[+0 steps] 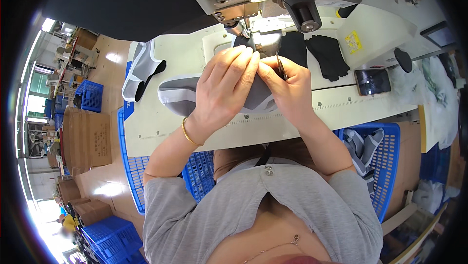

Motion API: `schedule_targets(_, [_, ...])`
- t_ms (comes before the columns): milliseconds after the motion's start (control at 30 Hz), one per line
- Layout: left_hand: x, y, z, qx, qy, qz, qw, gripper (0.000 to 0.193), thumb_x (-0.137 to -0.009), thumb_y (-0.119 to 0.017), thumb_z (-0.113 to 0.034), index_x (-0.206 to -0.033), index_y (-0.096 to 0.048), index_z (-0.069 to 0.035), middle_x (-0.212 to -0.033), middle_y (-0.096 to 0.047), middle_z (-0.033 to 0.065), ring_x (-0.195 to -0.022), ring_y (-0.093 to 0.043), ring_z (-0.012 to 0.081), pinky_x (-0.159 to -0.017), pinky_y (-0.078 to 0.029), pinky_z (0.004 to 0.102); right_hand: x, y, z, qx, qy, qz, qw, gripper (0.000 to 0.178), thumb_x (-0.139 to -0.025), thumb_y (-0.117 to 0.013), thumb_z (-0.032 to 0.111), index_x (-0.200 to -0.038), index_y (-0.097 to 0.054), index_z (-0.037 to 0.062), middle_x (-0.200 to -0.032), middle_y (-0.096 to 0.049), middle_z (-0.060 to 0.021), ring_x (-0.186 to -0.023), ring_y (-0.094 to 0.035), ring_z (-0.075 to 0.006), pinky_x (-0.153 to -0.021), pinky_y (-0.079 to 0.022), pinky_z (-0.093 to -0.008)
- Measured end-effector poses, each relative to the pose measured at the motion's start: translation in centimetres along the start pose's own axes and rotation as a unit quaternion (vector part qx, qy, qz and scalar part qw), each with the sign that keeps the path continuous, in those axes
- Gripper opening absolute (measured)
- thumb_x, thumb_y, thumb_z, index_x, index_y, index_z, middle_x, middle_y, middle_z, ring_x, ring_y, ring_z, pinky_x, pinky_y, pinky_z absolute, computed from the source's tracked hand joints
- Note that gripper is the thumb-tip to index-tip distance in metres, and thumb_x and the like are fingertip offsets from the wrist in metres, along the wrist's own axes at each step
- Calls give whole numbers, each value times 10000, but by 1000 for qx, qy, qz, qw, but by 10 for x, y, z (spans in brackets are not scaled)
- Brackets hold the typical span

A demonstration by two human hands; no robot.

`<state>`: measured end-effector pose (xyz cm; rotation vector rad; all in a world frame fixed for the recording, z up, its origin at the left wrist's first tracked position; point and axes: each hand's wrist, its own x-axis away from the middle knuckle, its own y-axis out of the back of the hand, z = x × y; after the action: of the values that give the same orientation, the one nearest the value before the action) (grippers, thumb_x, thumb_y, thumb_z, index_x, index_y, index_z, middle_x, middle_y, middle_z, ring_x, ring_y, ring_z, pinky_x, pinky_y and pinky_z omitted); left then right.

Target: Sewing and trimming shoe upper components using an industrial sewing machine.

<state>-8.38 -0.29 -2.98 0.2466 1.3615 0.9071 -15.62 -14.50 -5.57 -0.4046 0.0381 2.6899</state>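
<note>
Both my hands meet just in front of the needle area of a sewing machine (239, 28). My left hand (222, 86) is closed, its fingertips pinching the edge of a grey fabric piece (178, 95) that spreads beneath it on the machine table (195, 134). Beside it my right hand (287, 86) is curled, thumb against index finger, around a slim dark pointed tool (281, 67), whose kind I cannot make out. The right thumb is near the fabric by the left fingertips. My fingers hide the exact spot being gripped.
Another grey-and-black fabric piece (144, 71) lies at the table's left. Black fabric pieces (327, 58) and a phone (372, 82) lie to the right. Blue baskets stand below, the right basket (388, 166) holding grey pieces. Cardboard boxes (87, 139) stand on the floor at left.
</note>
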Motion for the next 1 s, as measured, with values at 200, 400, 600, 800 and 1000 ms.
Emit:
schedule_targets(200, [2, -6, 9, 29, -27, -57, 998, 356, -632, -661, -59, -970, -702, 42, -1021, -666, 118, -970, -644, 250, -823, -555, 360, 5, 5, 7, 14, -8, 10, 1000, 127, -873, -668, 103, -875, -676, -24, -697, -620, -41, -634, -528, -73, -579, -421, -251])
schedule_targets(400, [2, -4, 11, 56, -16, -71, 996, 342, -584, -659, -51, -910, -701, 43, -957, -682, 111, -894, -662, 245, -747, -567, 337, 11, 7, 11, 33, -4, 21, 999, 122, -860, -660, 90, -883, -666, -31, -715, -623, -50, -642, -536, -85, -594, -424, -253])
schedule_targets(600, [1, -1, 10, 47, -19, -69, 996, 338, -582, -659, -48, -904, -699, 47, -944, -679, 114, -890, -661, 239, -741, -567, 337, 12, 2, 9, -4, -3, 10, 1000, 122, -868, -654, 88, -895, -673, -29, -712, -618, -39, -637, -524, -77, -586, -416, -252])
schedule_targets(800, [-1, -3, 14, 41, -24, -64, 997, 328, -590, -663, -52, -901, -697, 48, -940, -674, 116, -882, -660, 239, -736, -566, 338, 7, 0, 11, -15, -24, 11, 1000, 112, -871, -657, 81, -902, -688, -21, -702, -613, -19, -648, -520, -59, -590, -414, -237])
schedule_targets(1000, [-10, -8, 17, 31, -29, -64, 997, 328, -595, -660, -53, -906, -687, 46, -930, -667, 112, -866, -655, 236, -749, -561, 343, -4, 2, 7, -50, -7, -3, 999, 129, -880, -660, 90, -923, -700, -25, -697, -621, 19, -640, -486, -16, -560, -397, -217])
